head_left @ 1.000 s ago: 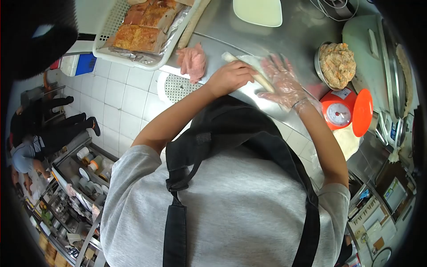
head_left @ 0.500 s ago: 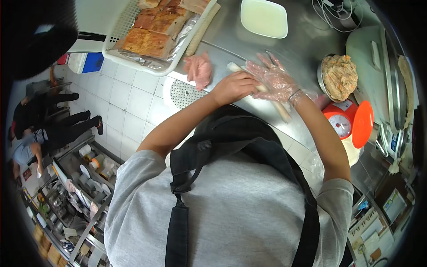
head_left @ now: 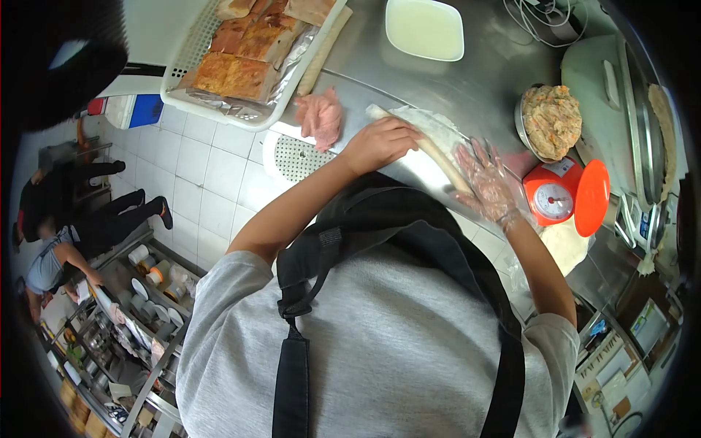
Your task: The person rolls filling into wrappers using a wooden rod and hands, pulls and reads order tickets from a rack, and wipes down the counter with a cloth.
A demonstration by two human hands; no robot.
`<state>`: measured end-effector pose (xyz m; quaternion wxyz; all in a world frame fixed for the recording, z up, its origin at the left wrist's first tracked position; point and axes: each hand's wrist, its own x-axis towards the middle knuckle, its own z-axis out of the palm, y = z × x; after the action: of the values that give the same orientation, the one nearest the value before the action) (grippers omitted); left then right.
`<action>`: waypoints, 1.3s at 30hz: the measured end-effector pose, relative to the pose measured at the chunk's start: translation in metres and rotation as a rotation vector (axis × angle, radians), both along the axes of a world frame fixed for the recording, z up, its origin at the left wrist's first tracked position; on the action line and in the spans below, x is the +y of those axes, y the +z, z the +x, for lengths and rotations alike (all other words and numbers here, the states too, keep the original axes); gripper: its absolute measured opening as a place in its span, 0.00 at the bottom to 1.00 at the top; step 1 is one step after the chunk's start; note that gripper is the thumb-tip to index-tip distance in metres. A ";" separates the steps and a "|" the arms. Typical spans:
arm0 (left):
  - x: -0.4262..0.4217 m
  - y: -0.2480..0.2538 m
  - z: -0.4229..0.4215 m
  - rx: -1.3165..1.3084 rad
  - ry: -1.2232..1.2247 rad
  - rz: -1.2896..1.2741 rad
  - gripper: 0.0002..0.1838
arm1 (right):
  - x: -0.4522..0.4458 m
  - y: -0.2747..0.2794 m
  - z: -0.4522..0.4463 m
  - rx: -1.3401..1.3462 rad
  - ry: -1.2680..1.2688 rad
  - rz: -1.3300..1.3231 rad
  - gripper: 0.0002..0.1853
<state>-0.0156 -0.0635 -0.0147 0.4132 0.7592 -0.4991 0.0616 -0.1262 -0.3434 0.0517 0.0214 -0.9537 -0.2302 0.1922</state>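
A long pale food roll lies slantwise at the near edge of the steel table, with a thin whitish wrapper sheet along its far side. My bare left hand has its fingers bent together over the roll's left part. Over the right end rests my right hand, in a clear plastic glove, fingers spread and thumb close to the roll. A crumpled pink cloth or bag sits left of my left hand. Right of the glove, a bowl of chunky orange-flecked filling stands behind a red dial scale.
A white basket with foil and browned slabs stands back left, another pale roll beside it. A white square dish holds pale liquid. Cables and a large lidded container are at right. Other people stand at far left.
My right hand has slid right and nearer along the roll, uncovering its middle and the wrapper sheet. My left hand stays nearly in place on the roll.
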 end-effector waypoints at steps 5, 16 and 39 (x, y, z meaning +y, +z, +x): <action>-0.001 0.004 -0.001 0.012 0.005 0.002 0.09 | -0.002 0.024 -0.004 0.288 -0.119 0.089 0.45; -0.001 0.005 -0.001 0.012 0.014 -0.019 0.10 | -0.018 0.020 -0.051 0.119 -0.119 -0.030 0.47; -0.001 0.007 -0.002 0.036 0.008 0.013 0.09 | -0.036 0.015 -0.052 0.051 -0.058 0.066 0.44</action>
<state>-0.0176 -0.0647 -0.0076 0.4170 0.7649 -0.4888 0.0462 -0.1779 -0.3797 0.0662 0.0641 -0.9536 -0.2078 0.2081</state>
